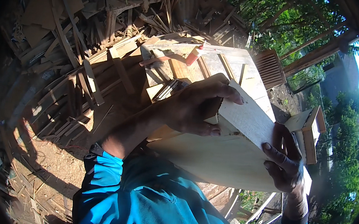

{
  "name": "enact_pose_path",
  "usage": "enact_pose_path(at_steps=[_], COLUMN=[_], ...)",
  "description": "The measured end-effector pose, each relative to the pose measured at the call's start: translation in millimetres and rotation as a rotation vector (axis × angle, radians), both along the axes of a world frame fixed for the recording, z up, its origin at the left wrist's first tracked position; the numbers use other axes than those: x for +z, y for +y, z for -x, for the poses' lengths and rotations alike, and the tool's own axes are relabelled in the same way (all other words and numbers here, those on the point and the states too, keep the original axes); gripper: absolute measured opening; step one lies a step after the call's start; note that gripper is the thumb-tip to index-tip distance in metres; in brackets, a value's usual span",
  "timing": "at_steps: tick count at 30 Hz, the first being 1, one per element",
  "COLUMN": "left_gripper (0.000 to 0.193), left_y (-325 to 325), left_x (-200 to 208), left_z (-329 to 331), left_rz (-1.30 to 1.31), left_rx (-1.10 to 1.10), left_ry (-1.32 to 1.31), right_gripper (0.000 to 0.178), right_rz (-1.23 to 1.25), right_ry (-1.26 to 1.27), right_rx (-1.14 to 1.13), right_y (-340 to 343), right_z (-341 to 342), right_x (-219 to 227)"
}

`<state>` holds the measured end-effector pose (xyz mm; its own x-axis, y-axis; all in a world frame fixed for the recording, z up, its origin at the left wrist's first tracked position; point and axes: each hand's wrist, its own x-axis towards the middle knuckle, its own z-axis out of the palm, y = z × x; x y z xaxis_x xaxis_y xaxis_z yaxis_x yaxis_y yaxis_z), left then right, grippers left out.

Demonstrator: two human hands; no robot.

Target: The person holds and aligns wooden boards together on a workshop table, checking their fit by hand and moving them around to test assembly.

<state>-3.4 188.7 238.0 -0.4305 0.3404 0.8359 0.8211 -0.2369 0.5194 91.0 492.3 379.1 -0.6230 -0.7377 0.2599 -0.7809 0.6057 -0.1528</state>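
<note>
A pale wooden plank (249, 115) runs slantwise in front of me, joined or pressed along the edge of a broad wooden panel (210, 154). My left hand (197, 105) grips the plank's near-left end, with fingers over the top and the thumb underneath. Farther right, my right hand (286, 160) is closed around the plank's other stretch, fingers bent on its face. Both hands keep the piece tilted above the workbench. The far side of the panel and part of the left palm are hidden.
Beyond the hands, a workbench (238, 54) bears a red bottle with a pale cap (193, 55), a tool with a reddish handle (155, 60) and wood strips (204, 67). Scrap wood (91, 81) is heaped left. A wooden box (311, 132) and a slatted panel (270, 69) stand right.
</note>
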Motion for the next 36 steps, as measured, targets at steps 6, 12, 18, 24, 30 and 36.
enact_pose_path(at_steps=[6, 12, 18, 24, 30, 36], left_gripper=[0.066, 0.083, 0.081, 0.071, 0.067, 0.071], left_y=[-20, -54, -74, -47, -34, -24], left_x=[-24, -104, -126, -91, -49, -34], left_z=[6, 30, 29, 0, -13, 0], left_rz=[0.128, 0.069, 0.067, -0.091, 0.003, 0.051], left_rx=[-0.016, 0.353, 0.461, 0.173, 0.161, 0.075], left_ry=[-0.264, -0.286, -0.133, -0.361, -0.271, -0.082], right_gripper=[0.052, 0.047, 0.067, 0.044, 0.04, 0.049], right_rz=[-0.01, 0.025, 0.171, 0.17, 0.169, 0.116], right_ry=[-0.024, 0.273, 0.276, 0.225, 0.338, 0.435], right_rx=[-0.045, -0.029, -0.087, -0.133, -0.354, -0.453], right_y=[8, 14, 12, 2, -43, -78], right_z=[-4, -15, -22, -30, -42, -33], right_x=[-6, -33, -46, -40, -52, -45])
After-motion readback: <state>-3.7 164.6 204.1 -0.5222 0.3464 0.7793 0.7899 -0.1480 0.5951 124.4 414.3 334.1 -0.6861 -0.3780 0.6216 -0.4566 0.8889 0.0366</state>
